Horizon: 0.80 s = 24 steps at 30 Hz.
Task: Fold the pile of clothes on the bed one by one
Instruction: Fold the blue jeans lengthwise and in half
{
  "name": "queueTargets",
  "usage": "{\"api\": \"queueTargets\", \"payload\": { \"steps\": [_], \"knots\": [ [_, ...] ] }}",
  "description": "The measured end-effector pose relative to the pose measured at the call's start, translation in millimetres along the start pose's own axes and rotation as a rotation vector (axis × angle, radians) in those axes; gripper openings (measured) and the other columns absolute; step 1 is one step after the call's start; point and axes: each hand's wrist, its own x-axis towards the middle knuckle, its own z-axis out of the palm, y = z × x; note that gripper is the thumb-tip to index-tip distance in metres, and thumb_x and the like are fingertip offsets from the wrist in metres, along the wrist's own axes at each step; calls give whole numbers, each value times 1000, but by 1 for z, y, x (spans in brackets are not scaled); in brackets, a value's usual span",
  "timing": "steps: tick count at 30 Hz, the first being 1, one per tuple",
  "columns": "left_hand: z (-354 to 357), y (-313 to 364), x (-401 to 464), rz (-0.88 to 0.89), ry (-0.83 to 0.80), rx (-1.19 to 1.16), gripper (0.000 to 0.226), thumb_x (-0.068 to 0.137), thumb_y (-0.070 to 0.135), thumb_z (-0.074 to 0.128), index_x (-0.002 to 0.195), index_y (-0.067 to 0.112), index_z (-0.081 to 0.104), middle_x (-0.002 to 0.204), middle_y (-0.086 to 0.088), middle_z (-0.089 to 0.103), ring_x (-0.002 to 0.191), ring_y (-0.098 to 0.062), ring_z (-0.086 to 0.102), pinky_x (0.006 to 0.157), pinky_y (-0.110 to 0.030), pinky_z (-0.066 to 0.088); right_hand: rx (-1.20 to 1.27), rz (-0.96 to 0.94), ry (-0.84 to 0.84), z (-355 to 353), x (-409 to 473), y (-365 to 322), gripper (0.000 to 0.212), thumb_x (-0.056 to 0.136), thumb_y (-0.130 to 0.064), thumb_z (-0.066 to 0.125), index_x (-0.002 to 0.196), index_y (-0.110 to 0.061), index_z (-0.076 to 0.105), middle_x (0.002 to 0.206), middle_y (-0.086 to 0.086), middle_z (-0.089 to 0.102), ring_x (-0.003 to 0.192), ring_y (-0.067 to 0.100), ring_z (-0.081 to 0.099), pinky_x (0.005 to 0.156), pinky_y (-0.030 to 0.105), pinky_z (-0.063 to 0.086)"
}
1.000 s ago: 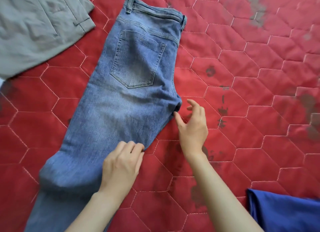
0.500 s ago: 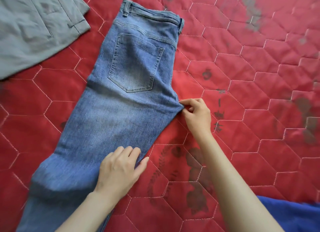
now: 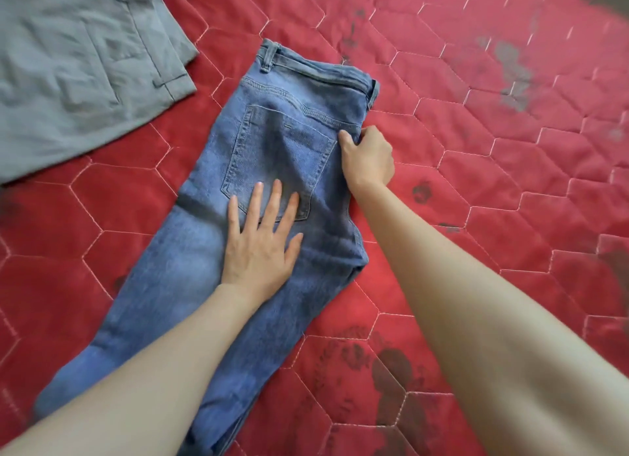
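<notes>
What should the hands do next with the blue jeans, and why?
Probably bring the legs up toward the waistband. The jeans already lie halved lengthwise, the left hand flat on them, the right hand gripping their edge.

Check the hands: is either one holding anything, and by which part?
The right hand has a grip on the jeans, pinching their right side edge just below the waistband. The left hand lies flat and open on the denim near the back pocket, holding nothing.
</notes>
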Motion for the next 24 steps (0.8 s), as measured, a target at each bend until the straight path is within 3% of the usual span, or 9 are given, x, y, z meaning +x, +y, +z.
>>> {"api": "queueTargets", "payload": {
  "steps": [3,6,10,13,16,19,21,24],
  "knots": [
    [6,-1,0,-1,48,-11,58,96,44,28,150,20,30,159,-12,21,146,-36,18,112,-63,11,-47,-1,23,-3,16,6,27,93,-34,54,103,-9,60,114,12,65,108,33,57,72,31,30],
    [4,-1,-1,-24,36,-27,59,95,45,29,150,25,30,160,-10,19,146,-37,15,112,-64,11,-40,39,43,-5,20,12,28,94,-33,53,105,-9,61,116,12,64,110,33,56,73,32,33],
    [1,-1,-1,-20,23,-35,67,91,57,29,150,26,30,160,-9,18,146,-37,14,112,-66,11,-87,27,183,2,13,1,43,95,-37,52,129,-10,53,134,10,48,126,28,43,96,38,36],
    [1,-2,0,-26,19,-34,81,84,73,27,151,28,27,160,-9,16,147,-36,12,111,-65,9,-283,-384,241,13,8,-14,58,95,-45,44,148,-21,34,154,7,30,143,24,25,111,40,24],
    [1,-2,0,-24,8,-34,86,81,78,26,151,28,25,161,-8,15,147,-35,11,111,-66,10,-630,-658,-25,15,24,-1,57,100,-51,28,153,-33,19,162,-2,11,150,18,4,118,53,4],
    [2,-2,0,-22,9,-34,86,81,78,25,152,29,24,161,-7,15,147,-35,10,111,-67,10,-657,-633,-146,6,50,15,54,103,-47,22,154,-33,10,162,-11,4,149,18,-6,116,59,2],
    [2,-2,0,-28,18,-31,85,82,77,25,152,29,24,161,-6,15,147,-34,10,111,-66,10,-621,-593,-143,5,44,12,54,104,-45,22,154,-30,11,163,-8,2,149,20,-7,117,58,2],
    [3,-2,0,-34,35,-35,81,84,75,24,152,30,23,161,-6,15,147,-33,10,111,-64,8,-368,-460,-52,6,-5,10,53,103,-43,27,153,-27,20,163,0,8,150,21,-3,118,54,2]
  ]
}}
